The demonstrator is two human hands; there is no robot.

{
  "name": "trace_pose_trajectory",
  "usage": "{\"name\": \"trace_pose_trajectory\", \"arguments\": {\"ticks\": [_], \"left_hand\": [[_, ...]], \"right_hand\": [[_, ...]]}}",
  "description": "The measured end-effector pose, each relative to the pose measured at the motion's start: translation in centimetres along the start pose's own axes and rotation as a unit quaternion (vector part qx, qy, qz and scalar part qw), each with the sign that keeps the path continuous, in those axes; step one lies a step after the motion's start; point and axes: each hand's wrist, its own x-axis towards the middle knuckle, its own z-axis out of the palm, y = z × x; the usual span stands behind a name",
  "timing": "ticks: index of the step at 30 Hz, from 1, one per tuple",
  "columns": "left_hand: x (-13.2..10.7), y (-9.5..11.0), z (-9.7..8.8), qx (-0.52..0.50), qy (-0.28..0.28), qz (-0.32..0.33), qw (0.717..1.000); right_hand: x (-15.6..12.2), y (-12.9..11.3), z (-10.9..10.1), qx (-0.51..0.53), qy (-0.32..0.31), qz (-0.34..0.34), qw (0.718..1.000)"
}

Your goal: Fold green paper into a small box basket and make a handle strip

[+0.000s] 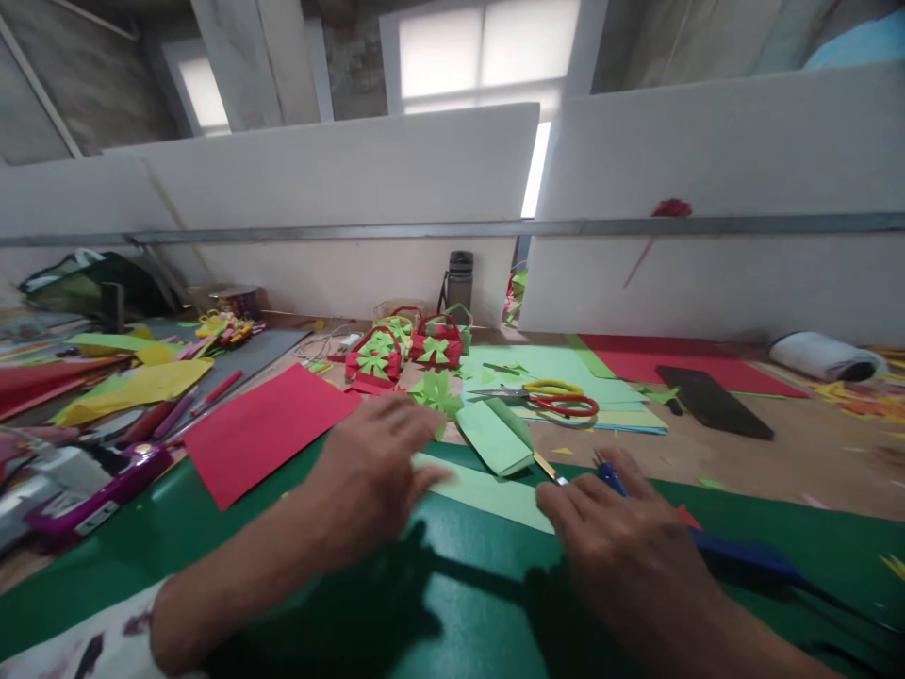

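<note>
My left hand [368,476] lies palm down with fingers stretched out on a light green paper strip [495,495] on the dark green mat [438,604]. My right hand [612,528] is closed around a blue-handled craft knife [608,476], whose blade tip meets the strip's right end. A folded light green paper piece [495,436] stands just beyond the strip, between the two hands.
A red sheet [265,429] lies left of my hands. Scissors with red and yellow handles [558,398] rest on green sheets behind. Red-and-green paper baskets [406,349], a grey bottle [460,278], a black phone [714,401], a paper roll [820,356] and white partitions [339,189] stand further back. Clutter fills the left edge.
</note>
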Motion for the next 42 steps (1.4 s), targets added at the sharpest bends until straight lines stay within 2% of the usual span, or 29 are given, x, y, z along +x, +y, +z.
{"name": "trace_pose_trajectory", "arguments": {"ticks": [1,3,5,6,8,10,12,15,17,20,22,25,28,32,35,39,42], "left_hand": [[-0.3,1.3,0.6,-0.023,-0.001,0.044,0.999],[-1.1,3.2,2.0,-0.040,-0.045,0.092,0.994],[-1.5,3.7,3.0,-0.036,-0.107,0.086,0.990],[-1.4,3.4,3.1,-0.036,-0.131,0.050,0.990],[-0.9,1.6,2.6,-0.038,-0.150,-0.124,0.980],[0.1,-1.1,1.9,-0.028,-0.141,-0.201,0.969],[1.1,-4.0,1.7,-0.030,-0.152,-0.245,0.957],[1.7,-7.3,2.7,-0.034,-0.206,-0.286,0.935],[1.6,-8.1,3.6,-0.025,-0.228,-0.298,0.926],[1.4,-7.6,4.1,0.018,-0.221,-0.309,0.925],[1.2,-6.3,3.7,0.058,-0.192,-0.304,0.931],[1.0,-4.0,2.9,0.084,-0.163,-0.248,0.951],[0.6,-1.9,2.7,0.062,-0.180,-0.165,0.968],[-0.1,0.1,4.0,0.008,-0.210,-0.065,0.975],[-0.4,0.9,5.3,-0.033,-0.219,-0.023,0.975],[-0.2,1.0,6.3,-0.083,-0.212,-0.003,0.974],[0.1,1.0,5.7,-0.128,-0.223,-0.012,0.966]], "right_hand": [[0.0,-0.5,-0.1,0.016,0.009,-0.002,1.000],[-0.1,-1.1,-0.2,0.044,0.025,-0.006,0.999],[-0.1,-1.2,-0.2,0.055,0.035,-0.009,0.998],[-0.1,-1.0,-0.1,0.047,0.034,-0.010,0.998],[-0.1,-0.3,0.1,0.005,0.026,-0.007,1.000],[-0.3,0.4,0.5,-0.047,0.001,-0.004,0.999],[-0.6,0.5,1.2,-0.067,-0.027,-0.017,0.997],[-1.3,-0.5,2.5,-0.051,-0.064,-0.071,0.994],[-1.6,-1.5,3.2,-0.057,-0.081,-0.095,0.991],[-1.8,-2.2,4.0,-0.082,-0.083,-0.109,0.987],[-1.7,-2.1,4.3,-0.082,-0.089,-0.120,0.985],[-1.4,-1.6,4.2,-0.069,-0.113,-0.135,0.982],[-0.9,-1.2,4.0,-0.057,-0.144,-0.142,0.978],[-0.5,-1.2,3.7,-0.052,-0.178,-0.152,0.971],[-0.5,-1.3,3.5,-0.053,-0.196,-0.151,0.967],[-0.5,-1.0,2.6,-0.039,-0.211,-0.147,0.966],[0.0,0.2,1.3,0.067,-0.256,-0.096,0.960]]}}
